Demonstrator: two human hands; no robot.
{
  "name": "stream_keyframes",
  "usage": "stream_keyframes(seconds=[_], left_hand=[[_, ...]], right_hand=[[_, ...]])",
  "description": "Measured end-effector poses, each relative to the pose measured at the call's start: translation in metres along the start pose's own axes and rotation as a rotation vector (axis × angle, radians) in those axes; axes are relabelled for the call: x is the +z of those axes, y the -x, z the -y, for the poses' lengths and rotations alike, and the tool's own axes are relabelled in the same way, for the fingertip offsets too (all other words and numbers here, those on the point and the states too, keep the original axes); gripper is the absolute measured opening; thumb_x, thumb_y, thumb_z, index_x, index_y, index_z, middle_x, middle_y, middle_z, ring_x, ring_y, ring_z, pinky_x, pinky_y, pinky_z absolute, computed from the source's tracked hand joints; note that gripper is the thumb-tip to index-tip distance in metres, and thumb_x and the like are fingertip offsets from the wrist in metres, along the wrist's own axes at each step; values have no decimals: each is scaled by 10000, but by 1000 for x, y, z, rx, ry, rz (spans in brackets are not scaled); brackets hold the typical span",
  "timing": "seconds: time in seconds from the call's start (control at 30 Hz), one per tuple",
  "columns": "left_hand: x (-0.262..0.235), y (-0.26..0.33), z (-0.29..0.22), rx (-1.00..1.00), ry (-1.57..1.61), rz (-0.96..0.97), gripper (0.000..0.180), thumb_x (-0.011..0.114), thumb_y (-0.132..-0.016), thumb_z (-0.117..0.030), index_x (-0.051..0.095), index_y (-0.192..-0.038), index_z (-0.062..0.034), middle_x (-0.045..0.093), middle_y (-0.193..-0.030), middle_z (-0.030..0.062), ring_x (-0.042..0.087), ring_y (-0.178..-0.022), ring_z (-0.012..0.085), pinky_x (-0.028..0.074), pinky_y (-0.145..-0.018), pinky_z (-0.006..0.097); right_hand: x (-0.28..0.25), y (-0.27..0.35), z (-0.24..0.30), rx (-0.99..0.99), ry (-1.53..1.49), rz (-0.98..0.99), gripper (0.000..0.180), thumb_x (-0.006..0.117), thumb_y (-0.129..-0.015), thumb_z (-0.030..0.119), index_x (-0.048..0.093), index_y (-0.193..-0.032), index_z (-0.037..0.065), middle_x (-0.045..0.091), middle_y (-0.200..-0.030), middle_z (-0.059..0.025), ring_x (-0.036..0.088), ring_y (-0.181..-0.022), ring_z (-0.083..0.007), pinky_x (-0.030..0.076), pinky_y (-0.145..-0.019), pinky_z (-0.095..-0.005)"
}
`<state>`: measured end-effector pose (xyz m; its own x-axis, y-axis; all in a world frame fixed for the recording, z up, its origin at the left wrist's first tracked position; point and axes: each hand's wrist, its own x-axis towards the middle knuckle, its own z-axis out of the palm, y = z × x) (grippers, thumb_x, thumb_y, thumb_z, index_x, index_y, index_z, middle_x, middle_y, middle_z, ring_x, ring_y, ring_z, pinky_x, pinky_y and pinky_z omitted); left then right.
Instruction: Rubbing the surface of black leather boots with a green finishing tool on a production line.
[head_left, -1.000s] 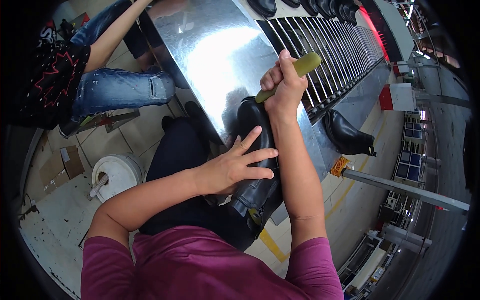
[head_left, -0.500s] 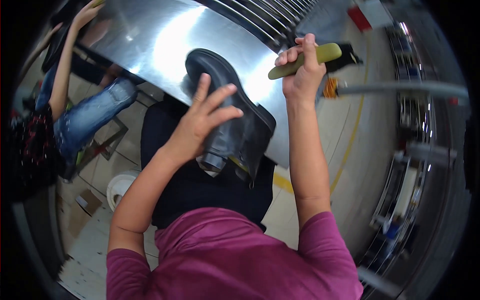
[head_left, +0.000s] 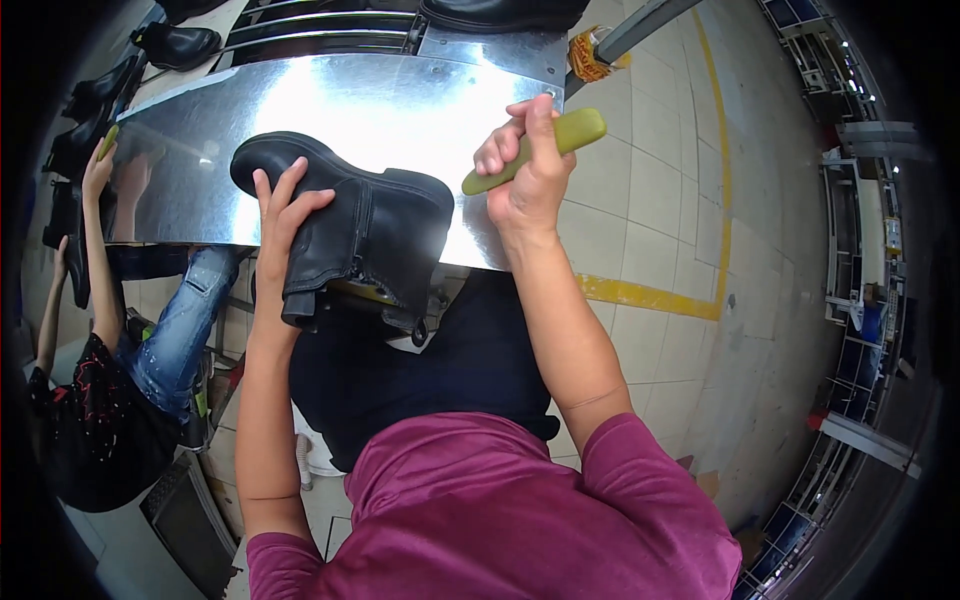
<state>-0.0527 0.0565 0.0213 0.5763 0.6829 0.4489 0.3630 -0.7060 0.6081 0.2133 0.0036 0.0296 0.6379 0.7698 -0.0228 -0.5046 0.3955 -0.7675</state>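
Observation:
A black ankle boot (head_left: 375,225) is tilted on its side over the near edge of the steel table, its toe toward the left and its open shaft toward my lap. My left hand (head_left: 285,225) grips it from the left, fingers spread over the leather; the thumb is hidden. To the right of the boot, above the table's right end, my right hand (head_left: 530,165) is wrapped round an olive-green oblong block (head_left: 578,128) with rounded ends. The block and the boot are apart.
The shiny steel table (head_left: 400,100) has a rack of metal rods (head_left: 320,25) behind it. Another black boot (head_left: 505,12) lies at the far edge. Leftward, a co-worker's hand (head_left: 97,170) holds a similar green block near more black boots. An orange-wrapped metal post (head_left: 590,58) stands at the far right corner.
The view has turned and straightened against the table. In it, my left hand and the boot have shifted left, the boot's toe swinging further left. My right hand still holds the green block.

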Motion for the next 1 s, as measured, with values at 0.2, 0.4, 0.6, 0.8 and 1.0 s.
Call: stream_keyframes(seconds=[0.2,0.4,0.6,0.8,1.0], left_hand=[[3,-1,3,31,-38,-25,456,765,-844,-218,600,-1260,-133,485,-1526,166,377,-1489,382,126,-1266,611],[5,-5,9,43,-17,-38,446,772,-832,-192,615,-1241,-106,499,-1511,186,395,-1477,395,112,-1269,601],[3,6,7,18,17,-74,464,802,-803,-161,636,-1235,-125,481,-1536,174,264,-1532,447,180,-1256,570],[0,-3,-7,-79,83,-4,387,725,-868,-164,650,-1248,-157,506,-1537,111,243,-1538,463,217,-1226,585],[-17,34,-6,118,-240,39,386,726,-865,-242,636,-1196,-68,681,-1297,121,548,-1363,381,173,-1197,677]], right_hand=[[23,-1,-12,84,-186,199,423,694,-984,426,559,-848,49,435,-572,-23,436,-462,-140,379,-468,-298],[29,-1,-24,76,-190,273,343,693,-997,309,583,-821,37,453,-562,-13,437,-453,-122,377,-459,-274],[61,5,-32,98,110,454,163,705,-947,129,629,-843,29,468,-569,15,415,-459,-79,332,-444,-248],[63,-7,-38,204,131,453,204,715,-957,191,627,-841,49,474,-583,10,453,-477,-98,367,-460,-251],[38,2,-20,70,59,336,276,750,-969,271,662,-983,10,559,-633,-12,556,-549,-118,456,-543,-270]])
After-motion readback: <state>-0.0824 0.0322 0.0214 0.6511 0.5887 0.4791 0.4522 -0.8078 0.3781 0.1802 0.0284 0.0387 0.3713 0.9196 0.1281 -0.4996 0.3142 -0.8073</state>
